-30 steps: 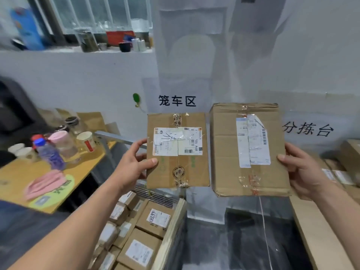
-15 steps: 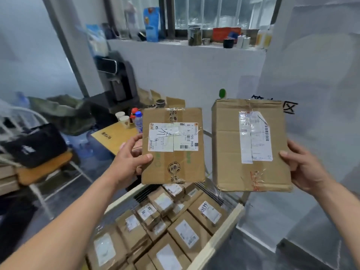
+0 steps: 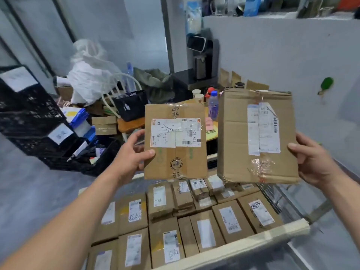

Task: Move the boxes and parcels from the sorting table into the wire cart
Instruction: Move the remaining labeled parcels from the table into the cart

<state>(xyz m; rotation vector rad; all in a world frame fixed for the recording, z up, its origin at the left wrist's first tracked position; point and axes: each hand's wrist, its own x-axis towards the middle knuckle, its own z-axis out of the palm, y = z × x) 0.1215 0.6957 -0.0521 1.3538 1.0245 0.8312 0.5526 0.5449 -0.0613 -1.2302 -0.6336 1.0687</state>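
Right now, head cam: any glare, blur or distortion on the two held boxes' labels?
Head view: clear tape glares low on the larger brown cardboard box in the right hand; the smaller brown cardboard box in the left hand reads sharper, "05 A68" legible; wide-angle bend at the edges; soft blur on the labelled parcels in the wire cart.

Two brown cardboard boxes, held upright side by side in the air above the wire cart (image 3: 243,243), label faces toward the camera. Smaller box (image 3: 175,141) on the left: taped down the middle, white label with black scribble and barcode; larger box (image 3: 255,135) on the right: creased, tall white label, crumpled tape low down, bottom left corner dented. Below, in the cart, rows of labelled parcels (image 3: 194,227) lying flat, packed close.
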